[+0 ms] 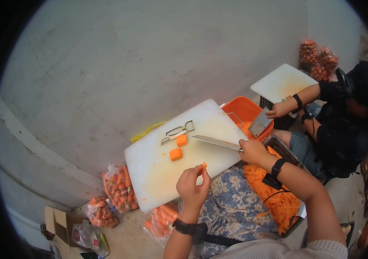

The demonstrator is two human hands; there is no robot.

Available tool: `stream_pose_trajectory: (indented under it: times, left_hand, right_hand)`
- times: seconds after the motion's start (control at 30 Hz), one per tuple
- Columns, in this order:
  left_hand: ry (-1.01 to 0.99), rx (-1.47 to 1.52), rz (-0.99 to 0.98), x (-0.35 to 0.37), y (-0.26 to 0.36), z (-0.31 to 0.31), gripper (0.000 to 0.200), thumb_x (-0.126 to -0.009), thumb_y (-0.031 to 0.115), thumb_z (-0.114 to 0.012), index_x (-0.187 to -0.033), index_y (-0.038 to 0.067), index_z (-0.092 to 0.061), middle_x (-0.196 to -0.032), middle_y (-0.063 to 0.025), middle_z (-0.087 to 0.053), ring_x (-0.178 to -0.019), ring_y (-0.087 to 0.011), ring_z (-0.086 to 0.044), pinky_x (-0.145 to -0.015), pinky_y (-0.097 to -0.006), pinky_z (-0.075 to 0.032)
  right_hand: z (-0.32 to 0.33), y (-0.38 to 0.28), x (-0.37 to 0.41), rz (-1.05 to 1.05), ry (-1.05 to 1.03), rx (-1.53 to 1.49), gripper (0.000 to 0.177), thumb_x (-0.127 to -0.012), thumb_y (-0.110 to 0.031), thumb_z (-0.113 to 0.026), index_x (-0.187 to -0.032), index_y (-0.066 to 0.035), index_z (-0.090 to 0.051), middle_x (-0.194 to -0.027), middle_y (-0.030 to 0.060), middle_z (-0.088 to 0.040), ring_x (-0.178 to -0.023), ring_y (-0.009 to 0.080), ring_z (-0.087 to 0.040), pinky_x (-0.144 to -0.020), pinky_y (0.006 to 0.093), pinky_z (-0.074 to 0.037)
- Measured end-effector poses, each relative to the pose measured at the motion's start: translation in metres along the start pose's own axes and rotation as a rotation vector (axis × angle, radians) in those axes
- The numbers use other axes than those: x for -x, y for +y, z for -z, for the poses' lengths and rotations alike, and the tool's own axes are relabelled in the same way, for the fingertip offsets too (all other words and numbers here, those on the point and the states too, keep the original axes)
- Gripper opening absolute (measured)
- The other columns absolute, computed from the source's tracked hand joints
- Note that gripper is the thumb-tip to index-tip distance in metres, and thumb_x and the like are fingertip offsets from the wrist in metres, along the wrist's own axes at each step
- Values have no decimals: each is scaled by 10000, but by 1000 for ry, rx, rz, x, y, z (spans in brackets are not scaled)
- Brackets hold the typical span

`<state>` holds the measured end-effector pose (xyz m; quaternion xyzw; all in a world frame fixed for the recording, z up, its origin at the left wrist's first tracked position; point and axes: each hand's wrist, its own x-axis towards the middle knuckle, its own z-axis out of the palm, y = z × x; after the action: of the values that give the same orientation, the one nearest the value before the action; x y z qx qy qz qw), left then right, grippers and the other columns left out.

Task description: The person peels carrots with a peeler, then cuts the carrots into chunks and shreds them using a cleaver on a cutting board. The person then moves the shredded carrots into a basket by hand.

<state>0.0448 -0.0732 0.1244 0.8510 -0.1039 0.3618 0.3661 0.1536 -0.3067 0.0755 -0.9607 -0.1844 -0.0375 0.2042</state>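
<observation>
In my right hand (253, 152) is the handle of a wide-bladed kitchen knife (216, 141), its blade pointing left over the white cutting board (149, 172). My left hand (192, 184) pinches a small orange piece of carrot (204, 165) between thumb and fingertips, above the board's near edge. Two thick carrot chunks (176, 154) lie on the board, left of the blade. Beside them, toward the wall, rest two peelers (174, 131), one of them with a white handle.
Shredded carrot (274, 194) fills a tray at my right. An orange bin (242, 108) stands beyond the board. A co-worker (344, 125) sits at right near another cutting board (283, 80). Bags of carrots (119, 187) and a cardboard box (58, 222) are on the floor at left.
</observation>
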Motion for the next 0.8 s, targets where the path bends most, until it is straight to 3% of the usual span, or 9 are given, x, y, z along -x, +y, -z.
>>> stream_pose_trajectory:
  times: [0.1, 0.2, 0.27, 0.33, 0.4, 0.53, 0.7, 0.8]
  left_hand:
    - [312, -81, -234, -47, 40, 37, 269, -756, -26, -717, -1016, 13, -658, -839, -98, -673, -752, -228, -645, -674, -308, -528]
    - [493, -106, -401, -71, 58, 48, 324, -764, -34, -712, -1075, 20, -638, -982, -113, -648, -793, -220, -632, -678, -310, -527]
    - [454, 4, -360, -82, 60, 25, 288, -840, -3, -670, -1121, -18, -609, -1023, -141, -633, -903, -236, -623, -823, -345, -513]
    - [-61, -121, -214, -100, 52, -14, 399, -832, 58, -678, -1212, -4, -572, -1146, -187, -608, -1034, -317, -598, -929, -397, -477]
    - [-338, -118, -153, -79, 24, -50, 517, -814, 114, -686, -1293, 15, -519, -1249, -207, -563, -1126, -374, -548, -973, -422, -451]
    - [-323, -231, -109, -53, -19, -30, 566, -804, 113, -688, -1324, 22, -483, -1276, -210, -547, -1184, -380, -516, -983, -426, -447]
    - [-364, -401, 322, -24, -101, 8, 606, -802, 178, -714, -1330, 4, -472, -1273, -214, -536, -1147, -396, -540, -961, -442, -462]
    - [-370, -442, 435, -11, -141, 10, 622, -815, 249, -716, -1332, 6, -468, -1260, -227, -540, -1149, -389, -540, -948, -446, -468]
  right_hand:
    - [-3, -5, 2, 6, -12, 40, 201, -794, -165, -602, -904, 3, -593, -739, 219, -650, -716, 402, -656, -659, 486, -531]
    - [-6, -8, 5, 0, -17, 81, 212, -776, -152, -619, -912, 7, -586, -723, 210, -651, -703, 389, -661, -647, 479, -534]
    - [-12, -7, 8, 17, -14, 107, 233, -776, -163, -658, -921, -1, -573, -699, 205, -641, -668, 387, -656, -617, 481, -529]
    - [-16, -11, 12, 17, -24, 121, 234, -767, -154, -660, -919, 0, -568, -693, 203, -639, -661, 388, -654, -615, 481, -528]
    - [-13, -13, 11, 31, -20, 148, 236, -758, -145, -662, -916, 0, -562, -686, 200, -637, -654, 389, -652, -614, 480, -528]
    - [-13, -7, 4, 15, -17, 170, 203, -752, -124, -642, -894, 3, -570, -698, 197, -649, -682, 377, -663, -628, 470, -534]
    - [-10, -8, 2, -21, -82, 196, 197, -762, -126, -630, -904, 1, -581, -746, 210, -661, -720, 383, -667, -663, 476, -536]
    - [-9, -5, -5, -59, -72, 177, 198, -766, -131, -625, -916, -4, -600, -770, 215, -669, -741, 387, -671, -681, 479, -536]
